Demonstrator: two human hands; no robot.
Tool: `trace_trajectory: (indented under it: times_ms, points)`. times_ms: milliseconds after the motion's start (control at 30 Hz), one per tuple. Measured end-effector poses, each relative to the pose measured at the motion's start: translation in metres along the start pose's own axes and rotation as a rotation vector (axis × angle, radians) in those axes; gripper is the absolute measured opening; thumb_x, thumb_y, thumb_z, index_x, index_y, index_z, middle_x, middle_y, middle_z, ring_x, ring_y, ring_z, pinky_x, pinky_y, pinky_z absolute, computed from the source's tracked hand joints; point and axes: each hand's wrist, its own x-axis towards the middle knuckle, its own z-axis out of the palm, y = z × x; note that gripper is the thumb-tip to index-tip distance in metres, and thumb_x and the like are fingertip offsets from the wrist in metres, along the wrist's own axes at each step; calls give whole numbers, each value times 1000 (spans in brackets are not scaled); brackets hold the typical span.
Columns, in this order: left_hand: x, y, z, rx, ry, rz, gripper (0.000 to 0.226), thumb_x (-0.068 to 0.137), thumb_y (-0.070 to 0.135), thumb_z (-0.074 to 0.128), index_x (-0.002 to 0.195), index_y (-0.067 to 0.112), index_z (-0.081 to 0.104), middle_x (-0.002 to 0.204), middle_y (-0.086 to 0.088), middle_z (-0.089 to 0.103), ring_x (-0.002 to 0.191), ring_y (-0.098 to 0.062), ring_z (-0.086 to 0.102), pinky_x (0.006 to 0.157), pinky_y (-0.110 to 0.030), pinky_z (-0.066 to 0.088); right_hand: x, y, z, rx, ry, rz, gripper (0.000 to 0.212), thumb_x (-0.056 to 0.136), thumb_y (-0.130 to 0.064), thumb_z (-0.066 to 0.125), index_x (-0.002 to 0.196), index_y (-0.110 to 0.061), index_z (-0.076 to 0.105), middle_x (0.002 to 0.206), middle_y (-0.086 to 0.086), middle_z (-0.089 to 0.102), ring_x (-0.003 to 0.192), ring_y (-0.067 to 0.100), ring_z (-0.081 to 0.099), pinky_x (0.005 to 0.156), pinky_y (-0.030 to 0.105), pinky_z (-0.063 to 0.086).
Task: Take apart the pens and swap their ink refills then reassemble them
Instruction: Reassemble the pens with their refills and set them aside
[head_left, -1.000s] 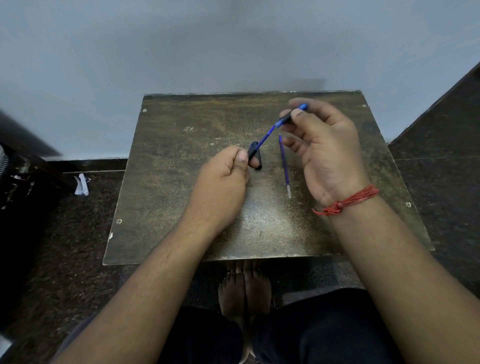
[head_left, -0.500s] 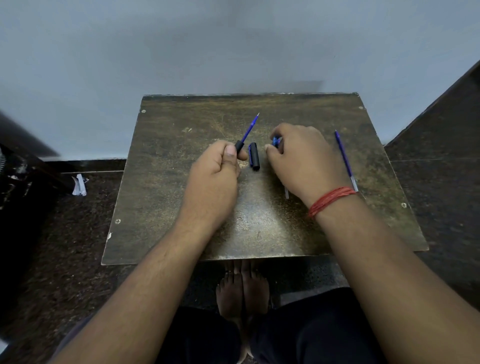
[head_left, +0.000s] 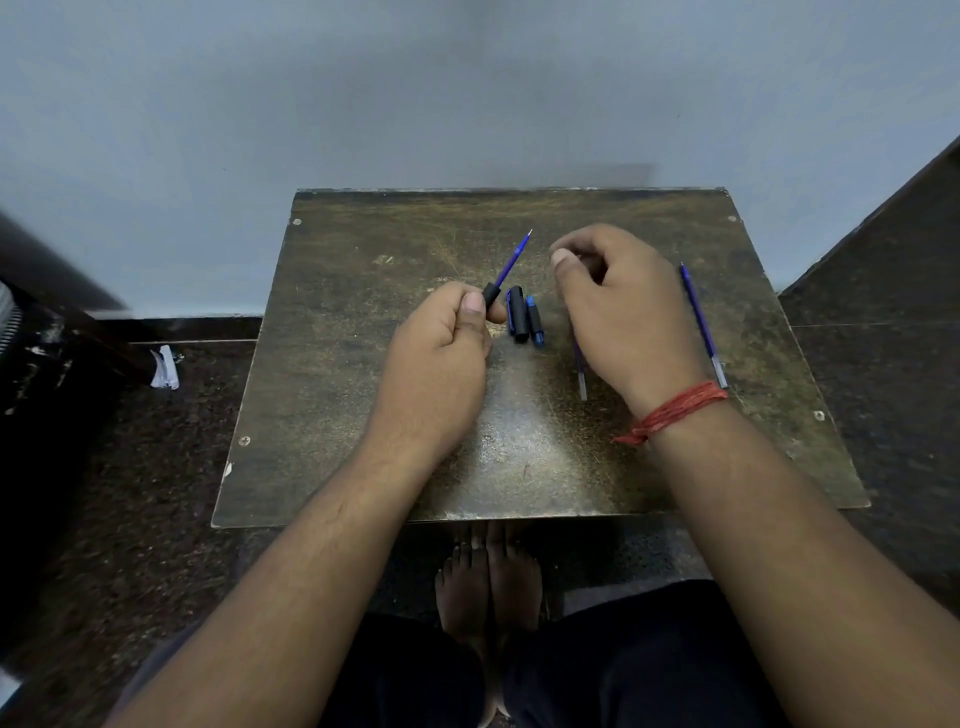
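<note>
My left hand (head_left: 441, 358) grips a pen by its black grip section, and the blue refill (head_left: 509, 265) sticks out of it toward the back right, tip bare. Just right of that hand a black cap (head_left: 518, 316) and a short blue-and-black pen piece (head_left: 535, 321) lie side by side on the table (head_left: 363, 312). My right hand (head_left: 628, 317) hovers over the table with loosely curled fingers and nothing visible in it. A loose refill (head_left: 581, 376) lies partly under that hand. Another loose refill (head_left: 702, 325) lies to its right.
The small worn table stands against a grey wall (head_left: 467, 93). My bare feet (head_left: 488, 577) show below its near edge. A dark object (head_left: 47, 291) and a white scrap (head_left: 165, 368) sit on the floor at the left.
My right hand let go of the pen's front end, laid the blue-and-black piece beside the cap and lifted off. A refill now lies at the table's right. My left hand keeps its grip.
</note>
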Motion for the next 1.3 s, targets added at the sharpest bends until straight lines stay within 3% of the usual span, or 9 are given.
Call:
trace_trajectory:
  times_ms: [200, 433, 600, 800, 867, 967, 1100, 1300]
  points:
    - [1, -2, 1, 26, -6, 26, 33, 105, 26, 38, 90, 10, 62, 66, 6, 49, 54, -3, 39, 50, -19, 33, -12, -10, 2, 473, -231, 179, 20, 96, -34, 63, 88, -18, 71, 75, -1, 71, 64, 2, 56, 59, 20, 43]
    - [0, -5, 3, 90, -64, 66, 32, 105, 25, 39, 80, 11, 55, 61, 10, 47, 54, -4, 40, 53, -23, 32, -16, -16, 5, 652, -301, 213, 19, 93, -14, 67, 75, -14, 63, 61, -1, 65, 63, 15, 53, 47, 14, 38]
    - [-1, -4, 5, 55, -77, 56, 29, 105, 25, 39, 90, 17, 63, 57, 9, 46, 47, -2, 39, 49, -20, 31, -9, -9, -2, 765, -133, 254, 21, 95, -14, 66, 75, -15, 60, 61, -2, 60, 52, 8, 55, 47, 19, 39]
    - [-3, -3, 3, 48, -88, 39, 30, 106, 25, 38, 92, 21, 64, 60, 6, 45, 47, -2, 37, 45, -15, 30, 11, 14, -23, 965, 175, 276, 15, 100, -18, 57, 85, -15, 61, 77, 1, 71, 62, 11, 61, 54, 23, 46]
    - [-2, -4, 3, 60, -84, 45, 30, 106, 26, 38, 92, 21, 64, 62, 7, 46, 48, -3, 38, 46, -16, 29, 16, 23, -33, 862, 286, 232, 16, 100, -19, 56, 86, -16, 63, 72, -2, 68, 58, 11, 58, 52, 24, 46]
    - [-2, -6, 3, 64, -83, 45, 30, 105, 26, 38, 91, 23, 64, 62, 8, 45, 48, -3, 37, 47, -18, 29, 21, 37, -49, 275, 375, 125, 13, 95, -30, 59, 86, -24, 66, 72, -8, 65, 67, 9, 60, 65, 29, 52]
    - [-3, -5, 4, 61, -82, 44, 30, 105, 26, 38, 91, 21, 64, 62, 8, 44, 48, -3, 36, 47, -17, 30, 21, 50, -60, -313, 213, 93, 19, 93, -39, 60, 97, -22, 68, 90, 0, 69, 88, 23, 64, 79, 37, 53]
    - [-3, -5, 3, 62, -89, 37, 30, 105, 26, 38, 91, 22, 64, 63, 7, 45, 48, -2, 36, 47, -17, 28, 21, 57, -52, -608, 62, 118, 19, 91, -38, 62, 95, -20, 64, 98, 6, 71, 101, 34, 61, 88, 43, 48]
